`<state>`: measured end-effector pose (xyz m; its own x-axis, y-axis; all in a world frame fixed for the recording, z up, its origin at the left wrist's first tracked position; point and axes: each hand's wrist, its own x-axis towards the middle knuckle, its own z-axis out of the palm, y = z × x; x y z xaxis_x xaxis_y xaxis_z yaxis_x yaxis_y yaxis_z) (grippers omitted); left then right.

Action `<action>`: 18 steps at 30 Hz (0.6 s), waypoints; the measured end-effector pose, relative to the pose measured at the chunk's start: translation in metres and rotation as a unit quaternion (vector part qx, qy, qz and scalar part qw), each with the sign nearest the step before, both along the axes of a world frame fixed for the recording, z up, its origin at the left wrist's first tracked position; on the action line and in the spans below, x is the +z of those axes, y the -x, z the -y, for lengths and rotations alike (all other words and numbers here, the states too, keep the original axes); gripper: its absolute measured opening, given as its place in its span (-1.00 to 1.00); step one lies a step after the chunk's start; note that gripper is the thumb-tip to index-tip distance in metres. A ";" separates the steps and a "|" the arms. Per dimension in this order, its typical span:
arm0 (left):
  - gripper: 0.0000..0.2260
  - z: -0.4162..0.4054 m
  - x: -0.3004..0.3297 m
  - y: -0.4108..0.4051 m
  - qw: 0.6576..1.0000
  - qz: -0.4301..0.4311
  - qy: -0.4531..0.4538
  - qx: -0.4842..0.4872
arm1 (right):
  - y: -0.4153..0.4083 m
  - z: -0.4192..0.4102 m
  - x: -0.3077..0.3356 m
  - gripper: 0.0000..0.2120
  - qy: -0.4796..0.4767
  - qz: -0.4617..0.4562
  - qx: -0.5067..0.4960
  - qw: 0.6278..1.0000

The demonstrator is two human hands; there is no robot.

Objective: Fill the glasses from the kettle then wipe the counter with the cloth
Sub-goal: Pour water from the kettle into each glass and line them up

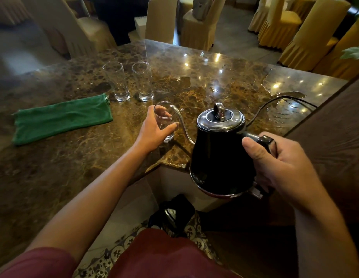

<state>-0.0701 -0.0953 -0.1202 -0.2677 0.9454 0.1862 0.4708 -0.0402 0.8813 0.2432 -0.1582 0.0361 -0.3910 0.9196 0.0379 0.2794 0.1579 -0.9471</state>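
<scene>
My right hand [275, 165] grips the handle of a black gooseneck kettle [220, 153], lifted off the counter and tilted left. Its thin spout tip reaches over the rim of a clear glass [164, 119]. My left hand [152, 131] wraps around that glass, which stands on the brown marble counter [74, 157]. Two more tall glasses, one [116, 81] and the other [143, 81], stand upright side by side behind it. They look empty. A green cloth [60, 119] lies flat on the counter to the left of the glasses.
A black power cord [275, 103] runs across the wet right part of the counter, where water is pooled [283, 93]. Covered chairs [196, 27] stand beyond the far edge. A dark object [174, 211] lies on the floor below the counter's inner corner.
</scene>
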 end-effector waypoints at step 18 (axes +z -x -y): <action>-0.50 -0.034 0.021 0.002 0.999 -0.016 -0.034 0.025 | 0.005 0.011 -0.022 -0.46 0.094 -0.171 -0.179 0.964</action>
<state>-0.0725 -0.0614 -0.0989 -0.3074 0.9159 0.2580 0.5012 -0.0747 0.8621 0.2387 -0.1697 0.0143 -0.0408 0.9966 -0.0720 -0.0491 -0.0739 -0.9961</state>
